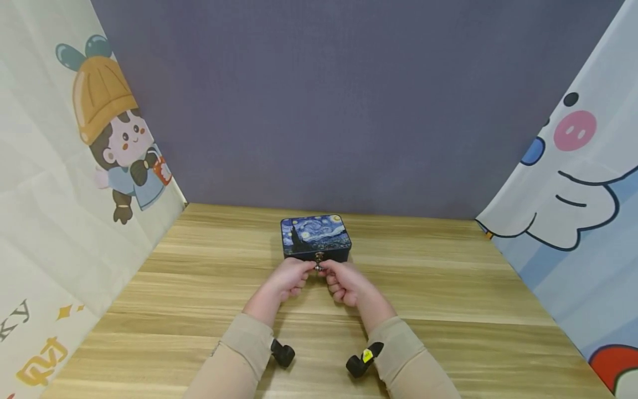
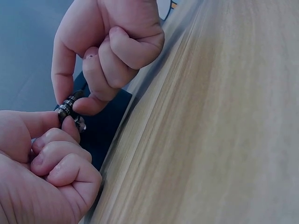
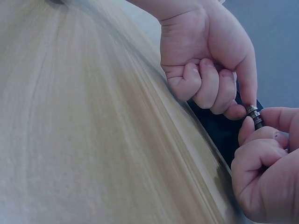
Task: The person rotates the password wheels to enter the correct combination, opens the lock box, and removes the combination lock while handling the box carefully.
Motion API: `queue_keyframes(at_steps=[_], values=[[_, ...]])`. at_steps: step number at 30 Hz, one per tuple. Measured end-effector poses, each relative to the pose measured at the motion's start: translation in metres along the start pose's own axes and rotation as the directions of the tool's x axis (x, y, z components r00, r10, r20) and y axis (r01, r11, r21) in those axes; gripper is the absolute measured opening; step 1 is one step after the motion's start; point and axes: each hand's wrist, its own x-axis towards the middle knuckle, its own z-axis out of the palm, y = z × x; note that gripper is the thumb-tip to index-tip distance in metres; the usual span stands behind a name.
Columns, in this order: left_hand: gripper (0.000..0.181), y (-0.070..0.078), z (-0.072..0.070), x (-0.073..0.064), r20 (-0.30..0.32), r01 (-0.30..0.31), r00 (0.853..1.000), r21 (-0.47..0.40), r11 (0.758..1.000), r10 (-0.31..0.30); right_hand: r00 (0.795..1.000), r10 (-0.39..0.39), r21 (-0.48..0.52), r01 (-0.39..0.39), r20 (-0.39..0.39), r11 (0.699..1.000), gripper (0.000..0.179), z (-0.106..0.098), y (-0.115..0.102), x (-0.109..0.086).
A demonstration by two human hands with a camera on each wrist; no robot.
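A small dark box [image 1: 316, 235] with a swirling blue and yellow night-sky picture on its lid stands closed on the table, its brass clasp [image 1: 319, 256] facing me. At the clasp is a small combination padlock [image 2: 67, 106] with ridged number dials. My left hand [image 1: 291, 277] pinches one end of the padlock between thumb and forefinger, its other fingers curled into the palm. From the opposite side my right hand [image 1: 347, 284] pinches the other end in the same way. The fingertips cover part of the padlock's body.
The wood-grain table [image 1: 209, 310] spreads out around the box. Behind it rises a grey-blue cloth backdrop [image 1: 319, 100]. Printed cartoon curtains hang at the left [image 1: 45, 166] and right [image 1: 588, 210] sides. A small black camera is strapped at each wrist.
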Motion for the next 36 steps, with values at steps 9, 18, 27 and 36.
queue_keyframes(at_steps=[9, 18, 27, 36], values=[[0.029, -0.0001, 0.0002, 0.0009, -0.001, 0.002, 1.000, -0.006, 1.000, -0.002, 1.000, -0.011, 0.007, 0.011, 0.002, 1.000, 0.023, 0.0016, 0.0000, 0.0002], [0.028, 0.0015, 0.0017, -0.0014, -0.006, -0.002, 1.000, -0.002, 1.000, 0.002, 1.000, -0.024, 0.027, 0.024, 0.007, 0.999, 0.020, 0.0028, -0.0005, -0.0016], [0.028, 0.0009, 0.0007, -0.0002, 0.000, 0.010, 1.000, -0.009, 1.000, -0.010, 1.000, -0.021, 0.029, 0.021, 0.014, 0.999, 0.020, 0.0026, -0.0003, -0.0013], [0.026, 0.0009, 0.0013, -0.0008, 0.008, 0.001, 1.000, -0.010, 1.000, -0.001, 1.000, -0.022, 0.044, 0.022, 0.015, 0.999, 0.019, 0.0025, -0.0002, -0.0013]])
